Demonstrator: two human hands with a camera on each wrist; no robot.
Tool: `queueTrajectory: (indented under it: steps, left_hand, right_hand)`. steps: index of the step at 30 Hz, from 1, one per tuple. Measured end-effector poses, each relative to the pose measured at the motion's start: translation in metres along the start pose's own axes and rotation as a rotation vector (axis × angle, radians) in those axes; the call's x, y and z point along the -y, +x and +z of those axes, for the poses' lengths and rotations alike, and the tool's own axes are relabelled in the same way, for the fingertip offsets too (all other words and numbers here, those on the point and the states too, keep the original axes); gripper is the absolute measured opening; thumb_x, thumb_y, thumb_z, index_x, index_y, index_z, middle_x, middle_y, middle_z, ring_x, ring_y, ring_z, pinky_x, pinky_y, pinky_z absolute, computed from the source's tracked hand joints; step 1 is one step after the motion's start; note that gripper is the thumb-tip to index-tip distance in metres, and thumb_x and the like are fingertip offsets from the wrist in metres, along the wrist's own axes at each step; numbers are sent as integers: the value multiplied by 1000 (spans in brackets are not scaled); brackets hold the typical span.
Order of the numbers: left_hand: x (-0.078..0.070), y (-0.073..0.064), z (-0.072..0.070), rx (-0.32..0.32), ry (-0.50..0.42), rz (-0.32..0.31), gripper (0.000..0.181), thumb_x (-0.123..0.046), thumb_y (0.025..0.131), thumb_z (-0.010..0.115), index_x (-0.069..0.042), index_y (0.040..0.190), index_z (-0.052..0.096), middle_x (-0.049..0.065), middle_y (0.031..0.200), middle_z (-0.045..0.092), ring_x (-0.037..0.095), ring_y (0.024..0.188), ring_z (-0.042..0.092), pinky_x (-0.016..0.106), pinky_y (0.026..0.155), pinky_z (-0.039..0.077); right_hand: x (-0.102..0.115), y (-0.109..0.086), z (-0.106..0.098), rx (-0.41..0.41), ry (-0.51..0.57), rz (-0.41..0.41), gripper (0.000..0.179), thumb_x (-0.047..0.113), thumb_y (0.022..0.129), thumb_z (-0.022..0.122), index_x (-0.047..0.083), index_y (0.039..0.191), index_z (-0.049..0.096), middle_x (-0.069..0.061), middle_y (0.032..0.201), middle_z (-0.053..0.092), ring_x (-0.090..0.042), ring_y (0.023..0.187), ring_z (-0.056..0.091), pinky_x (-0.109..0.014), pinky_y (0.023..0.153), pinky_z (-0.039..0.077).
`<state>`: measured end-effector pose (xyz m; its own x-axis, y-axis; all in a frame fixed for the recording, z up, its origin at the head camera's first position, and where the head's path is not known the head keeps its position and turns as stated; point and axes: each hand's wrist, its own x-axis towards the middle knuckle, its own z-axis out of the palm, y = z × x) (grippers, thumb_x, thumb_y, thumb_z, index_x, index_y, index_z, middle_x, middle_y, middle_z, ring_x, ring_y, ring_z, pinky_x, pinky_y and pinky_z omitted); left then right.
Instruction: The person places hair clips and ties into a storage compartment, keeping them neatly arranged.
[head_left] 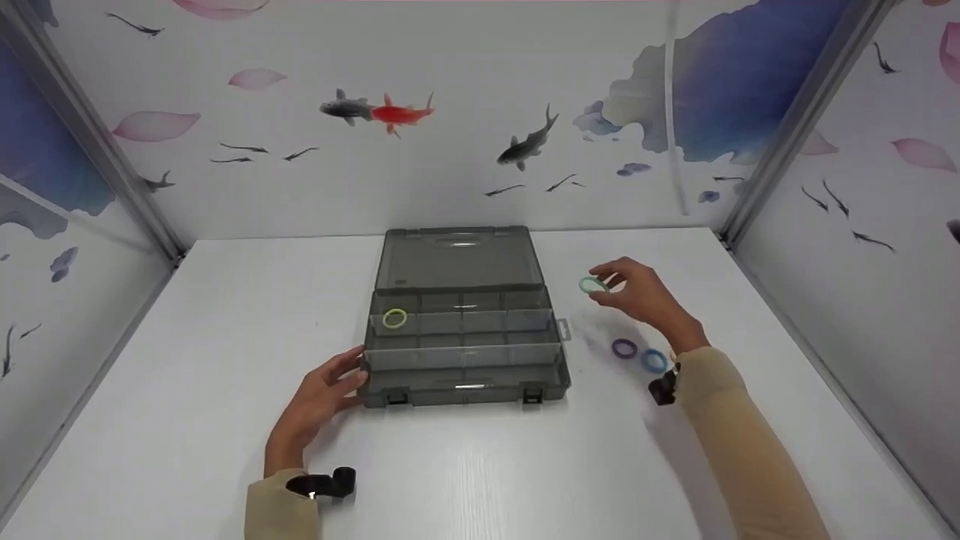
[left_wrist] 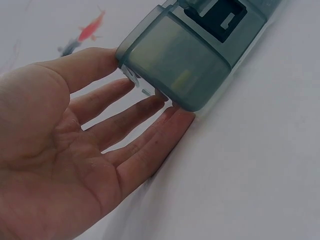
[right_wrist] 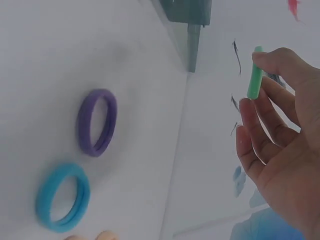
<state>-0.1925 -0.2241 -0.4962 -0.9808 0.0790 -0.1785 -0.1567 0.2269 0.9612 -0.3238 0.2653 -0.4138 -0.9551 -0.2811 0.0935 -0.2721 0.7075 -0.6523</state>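
My right hand pinches a mint-green ring between thumb and fingers, above the table to the right of the box. The right wrist view shows this green ring edge-on. A grey see-through compartment box lies with its lid folded back. Inside it, a yellow ring sits at the left of the back row. Against the box's left side, near the front corner, rests my left hand; in the left wrist view its fingers are fairly straight and touch the box wall.
On the table right of the box lie a purple ring and a blue ring. A peach-coloured ring shows partly at the bottom of the right wrist view. A hanging tab sticks out from the box's right side. Printed walls enclose the white table.
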Motion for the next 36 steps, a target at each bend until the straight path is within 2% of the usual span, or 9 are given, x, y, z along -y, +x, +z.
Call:
queueTrajectory:
  steps: [9,15,27,36]
  left_hand:
    - [-2,0,1,1,1,4,58,-20,101,60,-14,154,39,18,160,37,37,144,42,48,110,49]
    - [-2,-1,1,6,-3,-10,59,-21,101,60,-14,155,37,18,161,35,38,145,41,50,112,47]
    - [-2,0,1,9,8,-8,59,-25,101,61,-16,155,39,17,161,36,36,145,41,50,113,46]
    - [-2,0,0,6,3,-7,58,-23,101,61,-16,155,39,16,160,36,35,144,42,48,111,48]
  right_hand:
    - [42,22,15,15,-1,-99,40,14,90,75,6,128,66,-16,124,62,-33,113,62,-48,90,56]
    - [71,35,28,60,-4,-149,40,16,90,74,6,128,66,-16,124,61,-33,112,62,-48,93,56]
    - [119,67,57,166,-62,-185,41,19,92,72,8,131,66,-14,127,62,-31,118,60,-47,98,54]
    - [152,85,89,231,-56,-193,41,17,92,71,5,131,65,-15,127,64,-30,119,60,-44,99,54]
